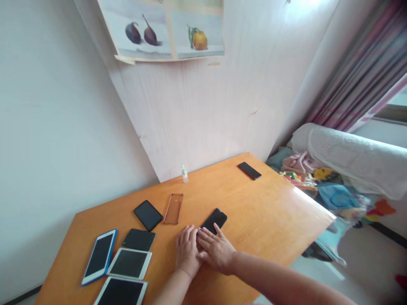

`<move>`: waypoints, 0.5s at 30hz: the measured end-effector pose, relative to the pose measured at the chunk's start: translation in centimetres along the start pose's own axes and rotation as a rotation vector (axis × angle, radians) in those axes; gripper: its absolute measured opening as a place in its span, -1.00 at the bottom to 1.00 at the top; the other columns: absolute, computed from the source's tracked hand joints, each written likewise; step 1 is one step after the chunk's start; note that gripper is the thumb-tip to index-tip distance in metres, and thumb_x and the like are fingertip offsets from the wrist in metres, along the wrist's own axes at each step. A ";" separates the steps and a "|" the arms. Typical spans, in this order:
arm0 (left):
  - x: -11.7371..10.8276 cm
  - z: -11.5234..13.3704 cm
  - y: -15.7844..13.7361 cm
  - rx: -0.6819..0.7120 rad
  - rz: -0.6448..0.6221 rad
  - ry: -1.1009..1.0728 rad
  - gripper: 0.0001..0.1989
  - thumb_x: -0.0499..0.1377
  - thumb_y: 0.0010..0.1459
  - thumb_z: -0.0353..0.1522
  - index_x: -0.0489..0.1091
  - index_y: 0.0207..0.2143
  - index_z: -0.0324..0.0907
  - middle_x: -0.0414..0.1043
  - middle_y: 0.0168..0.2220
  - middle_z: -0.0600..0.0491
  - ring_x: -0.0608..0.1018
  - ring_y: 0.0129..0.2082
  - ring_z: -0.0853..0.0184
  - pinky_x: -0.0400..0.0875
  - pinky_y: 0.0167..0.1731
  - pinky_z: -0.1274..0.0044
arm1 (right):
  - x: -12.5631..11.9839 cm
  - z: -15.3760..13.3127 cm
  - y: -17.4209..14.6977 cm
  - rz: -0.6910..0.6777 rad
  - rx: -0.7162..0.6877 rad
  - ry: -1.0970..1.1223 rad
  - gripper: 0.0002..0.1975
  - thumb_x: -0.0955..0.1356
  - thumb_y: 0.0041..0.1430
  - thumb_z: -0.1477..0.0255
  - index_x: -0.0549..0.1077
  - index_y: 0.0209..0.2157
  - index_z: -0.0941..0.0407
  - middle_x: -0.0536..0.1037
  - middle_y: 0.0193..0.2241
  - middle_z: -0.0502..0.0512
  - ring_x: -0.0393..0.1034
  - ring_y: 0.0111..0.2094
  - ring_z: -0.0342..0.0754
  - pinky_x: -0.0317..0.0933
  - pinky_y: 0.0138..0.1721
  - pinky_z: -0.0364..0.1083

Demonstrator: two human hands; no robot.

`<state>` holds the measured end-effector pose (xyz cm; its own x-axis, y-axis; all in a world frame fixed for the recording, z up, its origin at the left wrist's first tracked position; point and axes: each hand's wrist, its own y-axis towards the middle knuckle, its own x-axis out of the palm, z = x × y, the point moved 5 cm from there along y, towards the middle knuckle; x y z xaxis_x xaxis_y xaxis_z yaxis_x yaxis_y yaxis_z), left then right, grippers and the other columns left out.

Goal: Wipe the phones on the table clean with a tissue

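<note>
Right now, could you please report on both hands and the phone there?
Left hand by near end of black phone, grip unclear. Right hand over phone's near part, fingers extended. Far end uncovered. Translucent case beyond, apart from both hands.

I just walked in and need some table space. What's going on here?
A person's right hand lies over the near end of a black phone on the table, with the left hand close against it. Off to the left lie a brown phone case and a blue-edged tablet. A small bottle stands near the back edge; another dark phone lies toward the back right.
</note>
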<state>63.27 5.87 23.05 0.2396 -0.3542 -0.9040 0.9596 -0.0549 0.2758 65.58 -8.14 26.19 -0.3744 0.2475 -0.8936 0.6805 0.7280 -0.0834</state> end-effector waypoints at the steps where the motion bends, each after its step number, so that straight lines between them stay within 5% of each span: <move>1: 0.0 0.1 0.0 -0.003 0.008 0.000 -0.47 0.24 0.00 -0.25 0.32 0.06 -0.17 0.35 0.13 -0.13 0.33 0.18 0.02 0.17 0.18 0.19 | -0.4 0.5 0.2 0.006 0.043 -0.014 -0.45 0.09 0.41 0.11 0.10 0.34 -0.03 0.07 0.36 0.06 -0.17 0.39 0.04 -0.55 0.35 0.26; 6: -0.8 0.9 0.4 -0.023 0.026 -0.020 -0.48 0.24 0.02 -0.21 0.34 0.04 -0.17 0.36 0.12 -0.16 0.32 0.18 -0.01 0.15 0.18 0.16 | -2.9 4.2 1.0 0.144 0.495 -0.112 -0.44 0.08 0.42 0.17 0.13 0.34 0.10 0.03 0.37 0.19 -0.20 0.39 0.09 -0.46 0.34 0.29; 12: -0.6 0.9 0.3 -0.058 -0.036 -0.069 -0.49 0.20 0.02 -0.35 0.33 0.07 -0.16 0.34 0.15 -0.13 0.29 0.21 0.04 0.08 0.22 0.19 | 0.5 -0.3 0.1 0.083 0.111 -0.070 -0.43 0.11 0.40 0.08 0.10 0.34 -0.03 0.08 0.36 0.06 -0.15 0.39 0.02 -0.47 0.36 0.21; 15: -0.9 1.2 0.3 -0.069 -0.025 -0.094 -0.49 0.23 0.04 -0.24 0.34 0.05 -0.19 0.33 0.15 -0.17 0.27 0.22 0.00 0.06 0.23 0.16 | -0.5 1.9 -0.4 0.141 0.335 -0.133 -0.46 0.09 0.43 0.15 0.14 0.33 0.03 0.07 0.36 0.13 -0.12 0.38 0.06 -0.40 0.35 0.27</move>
<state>63.19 5.06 24.37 0.2031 -0.4399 -0.8748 0.9739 -0.0019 0.2271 66.69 -9.74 25.80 -0.1920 0.2291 -0.9543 0.8958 0.4381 -0.0751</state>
